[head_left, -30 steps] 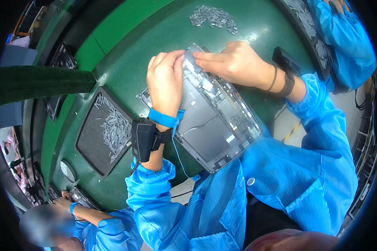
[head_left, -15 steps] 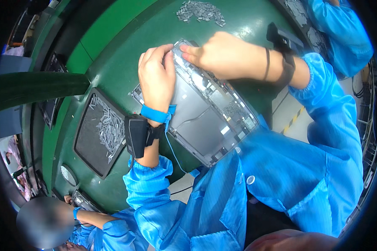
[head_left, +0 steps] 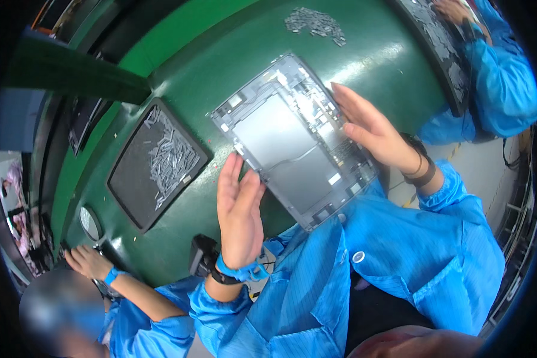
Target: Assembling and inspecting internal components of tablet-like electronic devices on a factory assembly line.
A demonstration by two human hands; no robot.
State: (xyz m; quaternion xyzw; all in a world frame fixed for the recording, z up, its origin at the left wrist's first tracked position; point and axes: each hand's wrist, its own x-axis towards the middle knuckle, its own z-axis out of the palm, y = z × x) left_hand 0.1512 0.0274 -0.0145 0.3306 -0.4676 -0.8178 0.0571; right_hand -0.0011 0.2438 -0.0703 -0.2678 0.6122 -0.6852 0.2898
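An opened tablet (head_left: 286,134), its inside facing up, lies slanted in front of me with its near end by my jacket. A silvery battery area and a circuit board along the right side show inside. My left hand (head_left: 241,212) is at its left edge, fingers outstretched against the side and palm partly turned up. On the opposite edge, my right hand (head_left: 376,134) holds the tablet, thumb over the top and fingers along the side. Both hands steady it between them. A blue strap circles my left wrist.
On the green table (head_left: 221,65), a black tray (head_left: 128,185) with many small grey strips lies to the left. More grey pieces (head_left: 315,25) are heaped at the far side. Co-workers sit left and right; a dark tray (head_left: 441,59) is near the right one. A green post (head_left: 95,77) rises at left.
Both hands have left the tablet's far corner, where they were pressing, and moved down to its two side edges. The tablet has turned slightly and now shows more of its inside.
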